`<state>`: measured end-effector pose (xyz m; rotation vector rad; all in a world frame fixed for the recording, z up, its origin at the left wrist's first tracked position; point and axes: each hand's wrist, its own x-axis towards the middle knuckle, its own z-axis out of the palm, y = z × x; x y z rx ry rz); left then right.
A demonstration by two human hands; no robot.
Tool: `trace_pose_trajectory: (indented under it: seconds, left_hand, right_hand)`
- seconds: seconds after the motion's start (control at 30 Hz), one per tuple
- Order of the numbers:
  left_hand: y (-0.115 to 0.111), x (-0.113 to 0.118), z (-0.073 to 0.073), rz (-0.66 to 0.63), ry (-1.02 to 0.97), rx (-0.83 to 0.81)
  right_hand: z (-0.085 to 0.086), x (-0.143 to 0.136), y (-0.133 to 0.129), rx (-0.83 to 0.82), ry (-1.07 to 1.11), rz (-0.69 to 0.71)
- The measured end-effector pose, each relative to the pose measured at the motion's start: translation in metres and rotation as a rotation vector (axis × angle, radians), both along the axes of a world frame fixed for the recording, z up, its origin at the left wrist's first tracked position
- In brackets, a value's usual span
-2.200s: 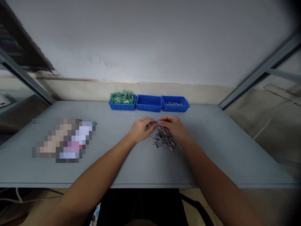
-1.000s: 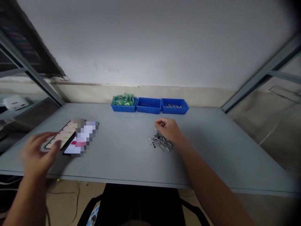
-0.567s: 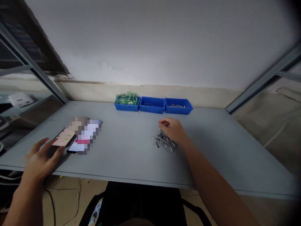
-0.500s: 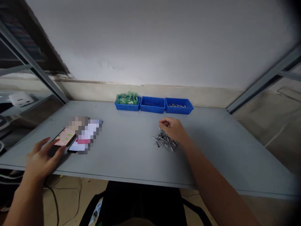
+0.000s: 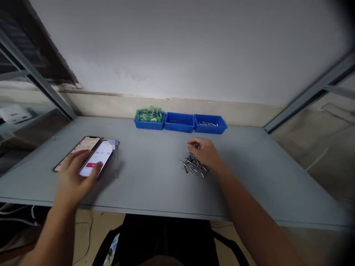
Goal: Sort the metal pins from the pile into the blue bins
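Note:
My left hand (image 5: 74, 180) hovers at two phones with its fingers spread and slightly blurred. Its fingertips lie over the left phone (image 5: 93, 142), and the thumb reaches across the lower part of the right phone (image 5: 103, 152), whose screen shows a running timer and a red button. On the right, my right hand (image 5: 204, 151) rests against a loose heap of long metal nails (image 5: 195, 166) on the grey table. Those fingers are curled and pressed together; whatever lies between them is hidden.
Along the wall stand three blue bins: the left bin (image 5: 149, 126) holds green plastic packets (image 5: 149, 115), the middle bin (image 5: 179, 128) shows a dark inside, the right bin (image 5: 210, 129) contains small metal pieces (image 5: 208, 123). Metal frame posts (image 5: 294, 99) flank the table (image 5: 149, 184).
My left hand has moved right, from the left phone's lower end to over both phones. My right hand and the nail heap have stayed in place. The view has shifted slightly.

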<state>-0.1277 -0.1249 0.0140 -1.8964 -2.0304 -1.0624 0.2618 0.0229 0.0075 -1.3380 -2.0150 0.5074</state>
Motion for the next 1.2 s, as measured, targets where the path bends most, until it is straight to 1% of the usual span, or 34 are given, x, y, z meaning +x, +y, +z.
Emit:
trace_pose_trajectory:
  seconds: [0.03, 0.07, 0.1, 0.17, 0.23, 0.3, 0.37, 0.43, 0.5, 0.6, 0.67, 0.73, 0.83, 0.9, 0.97, 1.03, 1.1, 1.2]
  left_hand:
    - [0.011, 0.022, 0.006, -0.069, 0.002, -0.01]
    - [0.022, 0.046, 0.013, -0.197, -0.01, -0.075]
    - [0.035, 0.069, 0.02, -0.296, -0.036, -0.112]
    - [0.062, 0.112, 0.034, -0.471, -0.044, -0.102]
    - [0.089, 0.146, 0.041, -0.591, -0.021, -0.086]
    - [0.114, 0.169, 0.041, -0.644, 0.007, -0.125]
    - [0.134, 0.183, 0.032, -0.654, 0.026, -0.173]
    - [0.147, 0.19, 0.017, -0.664, 0.017, -0.192]
    - [0.154, 0.194, 0.001, -0.688, -0.015, -0.187]
    - [0.155, 0.196, -0.019, -0.718, -0.054, -0.157]
    - [0.153, 0.196, -0.028, -0.738, -0.055, -0.121]
    - [0.151, 0.195, -0.032, -0.737, -0.04, -0.1]
    - [0.147, 0.194, -0.031, -0.659, 0.029, -0.147]
    - [0.145, 0.193, -0.029, -0.599, 0.072, -0.173]
    - [0.144, 0.192, -0.028, -0.568, 0.077, -0.164]
    - [0.144, 0.19, -0.028, -0.573, 0.047, -0.107]
    - [0.144, 0.189, -0.029, -0.604, -0.015, -0.007]
    - [0.145, 0.189, -0.031, -0.672, -0.121, 0.163]
  right_hand:
    - [-0.001, 0.002, 0.001, 0.011, -0.008, -0.008]
    - [-0.001, 0.005, 0.003, 0.02, -0.014, -0.015]
    - [-0.001, 0.008, 0.005, 0.029, -0.017, -0.024]
    - [0.0, 0.015, 0.008, 0.033, -0.025, -0.038]
    - [0.001, 0.021, 0.01, 0.025, -0.04, -0.048]
    - [0.002, 0.025, 0.01, 0.011, -0.07, -0.037]
    - [0.003, 0.026, 0.01, -0.011, -0.119, -0.006]
    - [0.004, 0.026, 0.008, -0.03, -0.176, 0.036]
    - [0.004, 0.024, 0.007, -0.03, -0.216, 0.078]
    - [0.002, 0.021, 0.005, -0.017, -0.243, 0.154]
    - [0.002, 0.019, 0.004, -0.021, -0.258, 0.215]
    - [0.003, 0.016, 0.002, -0.027, -0.272, 0.292]
    - [0.006, 0.011, -0.001, -0.042, -0.294, 0.381]
    - [0.007, 0.009, -0.003, -0.045, -0.314, 0.402]
    - [0.008, 0.007, -0.004, -0.043, -0.331, 0.386]
    - [0.009, 0.007, -0.005, -0.06, -0.348, 0.35]
    - [0.01, 0.008, -0.006, -0.109, -0.353, 0.341]
    - [0.015, 0.009, -0.008, -0.19, -0.314, 0.406]
